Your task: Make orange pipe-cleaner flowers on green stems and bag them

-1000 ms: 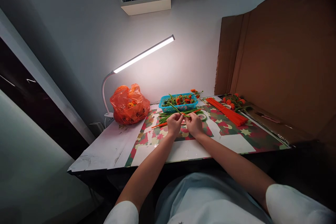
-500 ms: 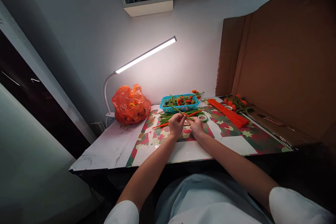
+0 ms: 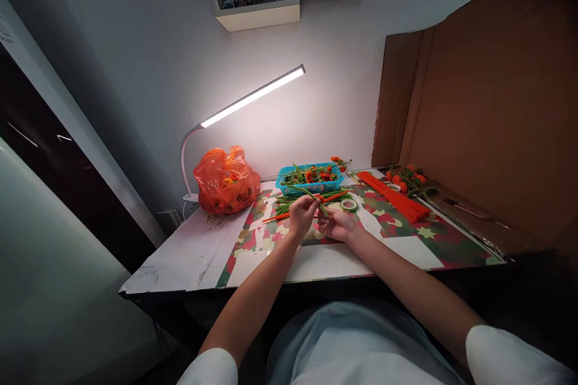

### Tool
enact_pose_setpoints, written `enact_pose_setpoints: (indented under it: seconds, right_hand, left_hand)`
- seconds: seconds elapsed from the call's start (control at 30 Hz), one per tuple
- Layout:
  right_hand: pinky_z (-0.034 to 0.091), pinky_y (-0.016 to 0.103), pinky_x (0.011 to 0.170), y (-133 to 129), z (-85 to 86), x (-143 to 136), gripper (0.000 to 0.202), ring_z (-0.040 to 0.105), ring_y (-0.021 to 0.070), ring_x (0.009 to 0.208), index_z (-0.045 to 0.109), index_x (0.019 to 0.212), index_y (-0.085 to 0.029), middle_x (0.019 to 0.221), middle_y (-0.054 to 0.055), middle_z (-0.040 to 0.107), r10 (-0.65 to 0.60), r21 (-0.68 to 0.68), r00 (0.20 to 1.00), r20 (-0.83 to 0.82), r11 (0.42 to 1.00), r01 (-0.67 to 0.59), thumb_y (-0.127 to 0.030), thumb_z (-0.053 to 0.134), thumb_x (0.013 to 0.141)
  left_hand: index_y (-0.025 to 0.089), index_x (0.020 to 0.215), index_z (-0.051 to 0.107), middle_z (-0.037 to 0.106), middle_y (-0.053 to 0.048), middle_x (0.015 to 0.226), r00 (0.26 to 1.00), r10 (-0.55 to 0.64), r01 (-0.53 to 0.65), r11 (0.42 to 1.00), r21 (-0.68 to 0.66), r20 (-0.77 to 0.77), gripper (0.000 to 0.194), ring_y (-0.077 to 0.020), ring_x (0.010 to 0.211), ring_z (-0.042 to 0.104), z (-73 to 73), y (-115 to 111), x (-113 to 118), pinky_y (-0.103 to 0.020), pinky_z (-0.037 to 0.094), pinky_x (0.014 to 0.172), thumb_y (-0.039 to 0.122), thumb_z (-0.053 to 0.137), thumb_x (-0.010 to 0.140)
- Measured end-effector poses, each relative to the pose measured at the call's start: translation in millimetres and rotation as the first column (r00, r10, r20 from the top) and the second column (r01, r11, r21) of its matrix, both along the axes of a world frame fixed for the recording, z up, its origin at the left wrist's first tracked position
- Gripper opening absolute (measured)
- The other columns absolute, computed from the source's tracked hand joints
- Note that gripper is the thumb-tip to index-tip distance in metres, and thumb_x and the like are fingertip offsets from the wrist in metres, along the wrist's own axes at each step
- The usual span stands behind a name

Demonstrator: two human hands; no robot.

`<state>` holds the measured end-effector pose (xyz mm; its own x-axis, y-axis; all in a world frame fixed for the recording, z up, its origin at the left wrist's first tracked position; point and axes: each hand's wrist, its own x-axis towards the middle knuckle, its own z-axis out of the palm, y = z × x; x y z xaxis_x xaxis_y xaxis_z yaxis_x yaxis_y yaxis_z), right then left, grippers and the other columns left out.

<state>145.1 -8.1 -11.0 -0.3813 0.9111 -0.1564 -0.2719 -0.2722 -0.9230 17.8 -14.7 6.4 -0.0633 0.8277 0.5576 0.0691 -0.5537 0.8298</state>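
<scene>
My left hand (image 3: 302,215) pinches a thin green stem (image 3: 300,189) that slants up to the left, its lower end pointing down to the right. A small orange piece shows at the fingertips. Just right of it, my right hand (image 3: 338,225) is turned palm up with curled fingers near the stem's lower end; whether it holds anything is too small to tell. Behind the hands lie several green stems (image 3: 288,200) and orange sticks (image 3: 336,196). A roll of green tape (image 3: 348,205) rests beyond my right hand.
A blue basket (image 3: 294,188) of orange flowers stands at the back, with an orange plastic bag (image 3: 230,189) to its left. To the right lie a bundle of orange sticks (image 3: 397,200) and loose flowers (image 3: 403,179). A lit lamp (image 3: 253,96) hangs above.
My right hand has moved slightly down and turned palm up, away from my left fingertips. The stem's lower end now tilts further down.
</scene>
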Motion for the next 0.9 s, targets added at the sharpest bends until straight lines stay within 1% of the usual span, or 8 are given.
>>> enact_pose_setpoints:
  seconds: [0.13,0.23,0.37,0.47,0.53,0.67,0.73,0.9]
  right_hand:
    - [0.052,0.04,0.082,-4,1.3,-2,0.031,0.06,0.0199,0.098,0.055,0.118,-0.016,0.117,0.008,0.058,-0.052,0.017,0.998,0.043,0.999,0.051,-0.032,0.055,0.091]
    - [0.053,0.039,0.081,-3,4.1,1,0.03,0.061,0.0191,0.096,0.055,0.116,-0.016,0.115,0.008,0.059,-0.171,0.103,0.984,0.057,0.981,0.165,-0.033,0.054,0.092]
    - [0.054,0.032,0.074,-1,8.0,3,0.027,0.062,0.0158,0.086,0.059,0.113,-0.018,0.108,0.006,0.063,-0.306,0.261,0.952,0.028,0.921,0.288,-0.033,0.056,0.09]
    - [0.053,0.027,0.068,0,7.9,0,0.018,0.063,0.0141,0.079,0.065,0.101,-0.019,0.095,0.002,0.067,-0.306,0.347,0.951,0.039,0.897,0.274,-0.029,0.061,0.086]
    - [0.053,0.029,0.07,1,6.4,-2,0.017,0.063,0.0142,0.079,0.064,0.099,-0.016,0.094,0.003,0.067,-0.325,0.395,0.944,0.059,0.876,0.277,-0.028,0.061,0.087]
    - [0.054,0.034,0.074,2,2.9,0,0.022,0.062,0.0153,0.085,0.06,0.104,-0.013,0.101,0.005,0.063,-0.444,0.481,0.891,0.091,0.804,0.351,-0.031,0.055,0.091]
    - [0.053,0.032,0.07,2,1.7,2,0.023,0.062,0.014,0.079,0.061,0.099,-0.013,0.095,0.004,0.063,-0.503,0.518,0.858,0.103,0.764,0.385,-0.033,0.056,0.091]
    - [0.042,0.028,0.053,0,3.2,4,0.035,0.055,0.0162,0.062,0.063,0.062,-0.016,0.068,0.002,0.06,-0.631,0.627,0.771,0.088,0.636,0.449,-0.05,0.073,0.067]
  left_hand:
    - [0.012,0.096,0.062,0.064,-0.004,0.093,0.992,-0.125,0.126,0.981,-0.146,0.015,0.022,-0.0154,0.08,0.062,-5.6,9,-7,-0.033,0.053,0.072,0.032,0.058,0.087]
    - [0.013,0.11,0.058,0.062,-0.007,0.106,0.975,-0.213,0.222,0.942,-0.25,0.063,0.028,-0.0176,0.088,0.062,-7.1,13,-11,-0.036,0.054,0.076,0.032,0.055,0.09]
    - [0.012,0.103,0.059,0.063,-0.005,0.096,0.933,-0.333,0.36,0.865,-0.351,0.136,0.023,-0.0145,0.079,0.062,-4.6,13,-15,-0.032,0.054,0.069,0.031,0.055,0.09]
    - [0.011,0.095,0.062,0.064,-0.003,0.085,0.898,-0.402,0.44,0.81,-0.388,0.177,0.022,-0.0113,0.068,0.061,-1.2,10,-17,-0.028,0.053,0.062,0.032,0.06,0.086]
    - [0.01,0.087,0.064,0.064,-0.003,0.078,0.884,-0.421,0.467,0.794,-0.39,0.203,0.027,-0.0098,0.062,0.06,0.8,9,-18,-0.025,0.052,0.061,0.036,0.068,0.079]
    - [0.013,0.086,0.065,0.067,-0.003,0.076,0.88,-0.412,0.473,0.805,-0.358,0.236,0.039,-0.009,0.059,0.06,3.0,9,-18,-0.024,0.05,0.063,0.042,0.078,0.064]
    - [0.015,0.09,0.065,0.069,-0.003,0.078,0.89,-0.393,0.452,0.829,-0.329,0.232,0.044,-0.0103,0.061,0.062,3.2,8,-18,-0.025,0.05,0.064,0.04,0.081,0.059]
    - [0.014,0.079,0.065,0.068,-0.002,0.068,0.924,-0.349,0.38,0.886,-0.264,0.158,0.035,-0.0142,0.064,0.063,2.6,6,-16,-0.027,0.049,0.063,0.039,0.08,0.061]
